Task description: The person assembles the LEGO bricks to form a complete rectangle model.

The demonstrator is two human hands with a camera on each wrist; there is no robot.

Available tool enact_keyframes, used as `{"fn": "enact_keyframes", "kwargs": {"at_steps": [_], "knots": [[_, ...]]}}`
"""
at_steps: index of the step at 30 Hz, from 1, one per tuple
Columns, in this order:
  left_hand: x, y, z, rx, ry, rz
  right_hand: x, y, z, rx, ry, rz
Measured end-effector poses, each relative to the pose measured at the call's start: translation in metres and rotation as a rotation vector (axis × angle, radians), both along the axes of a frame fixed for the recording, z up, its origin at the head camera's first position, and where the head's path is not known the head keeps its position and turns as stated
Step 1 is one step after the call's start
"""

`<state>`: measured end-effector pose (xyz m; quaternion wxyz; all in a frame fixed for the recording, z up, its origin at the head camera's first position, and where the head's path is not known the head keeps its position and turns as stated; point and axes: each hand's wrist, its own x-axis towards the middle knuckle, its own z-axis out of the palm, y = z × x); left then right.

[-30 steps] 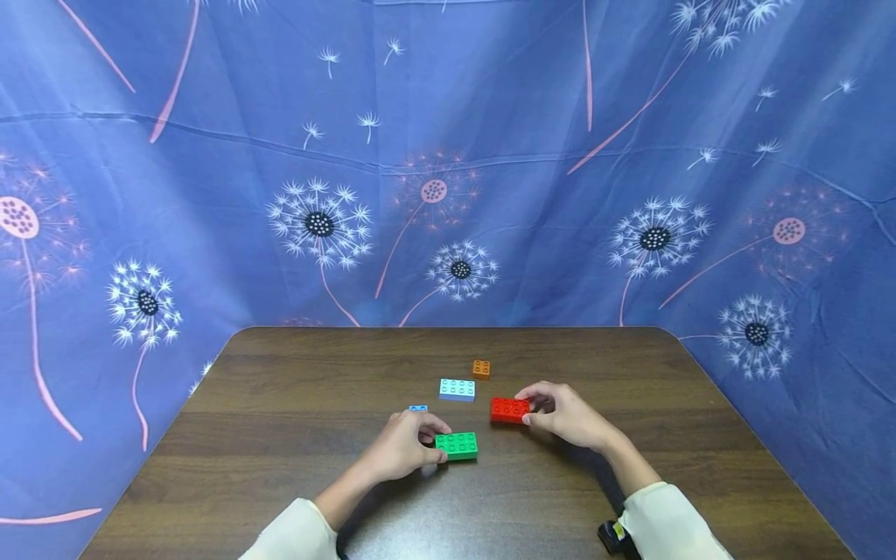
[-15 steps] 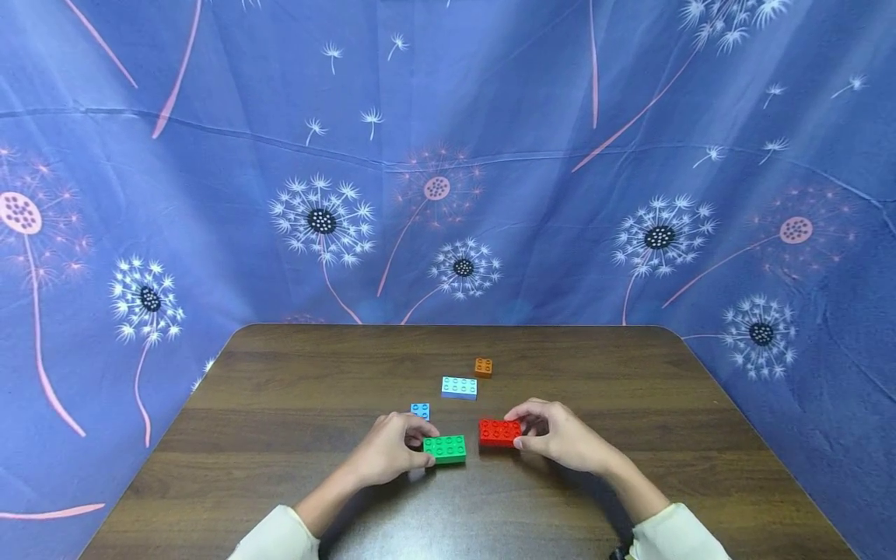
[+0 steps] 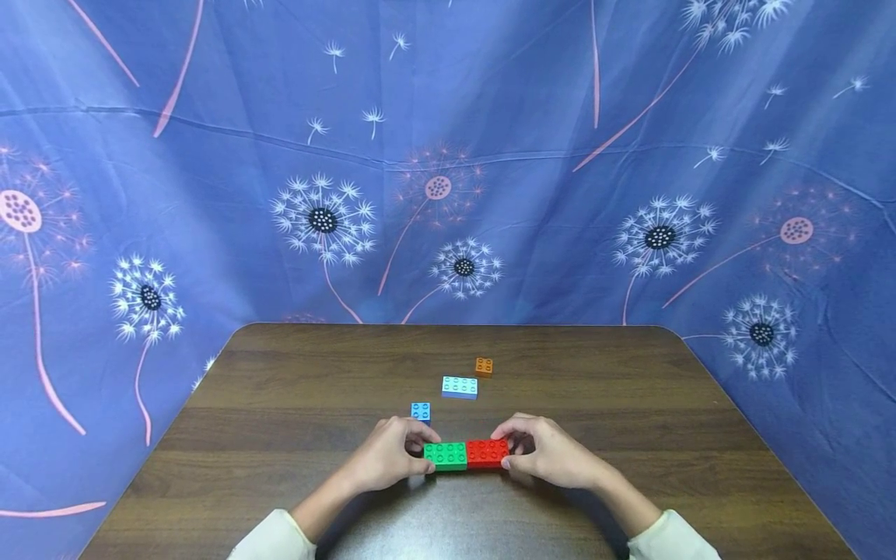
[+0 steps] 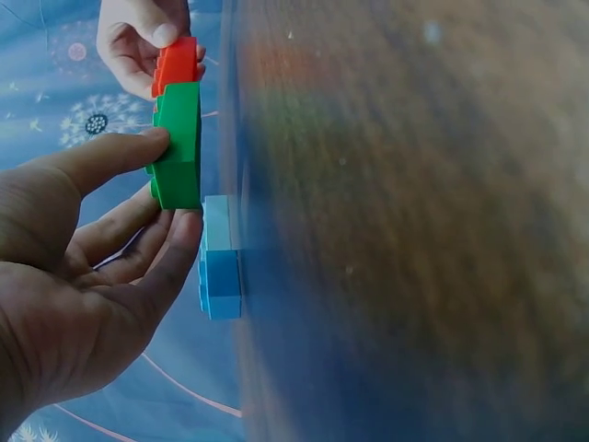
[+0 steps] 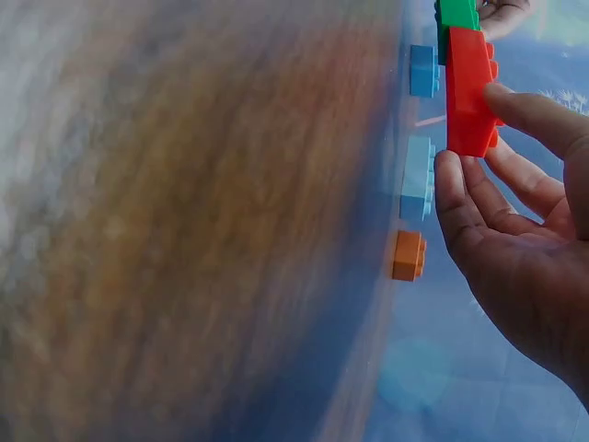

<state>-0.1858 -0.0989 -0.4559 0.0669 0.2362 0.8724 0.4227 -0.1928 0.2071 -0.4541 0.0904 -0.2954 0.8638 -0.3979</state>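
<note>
My left hand [image 3: 387,457] pinches the left end of a green toy building brick [image 3: 446,457] between thumb and fingers. A red brick of the same size [image 3: 488,454] is held at its right end by my right hand [image 3: 556,453]. The two bricks meet end to end in one straight row, studs up. In the left wrist view the thumb lies on the stud side of the green brick [image 4: 182,152], just above the tabletop. The right wrist view shows the red brick [image 5: 468,97] in thumb and fingers, with the green one against its far end.
Behind my left hand sits a small blue brick [image 3: 420,412]. Farther back on the brown wooden table [image 3: 315,365] lie a long light-blue brick [image 3: 459,387] and a small orange brick [image 3: 484,367]. A blue dandelion-print cloth [image 3: 546,233] hangs behind the table.
My right hand has brought the red brick left and nearer to me, against the green one. The green brick moved slightly left and nearer, uncovering more of the small blue brick.
</note>
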Motion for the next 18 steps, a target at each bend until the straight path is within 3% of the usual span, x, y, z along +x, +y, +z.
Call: {"fn": "enact_keyframes", "kwargs": {"at_steps": [8, 18], "knots": [[-0.001, -0.001, -0.003, -0.024, 0.016, -0.020, -0.001, -0.004, -0.003, -0.014, -0.046, 0.018], [-0.003, 0.001, -0.010, -0.039, 0.022, -0.029, -0.005, -0.006, -0.013, 0.008, -0.018, 0.035]]}}
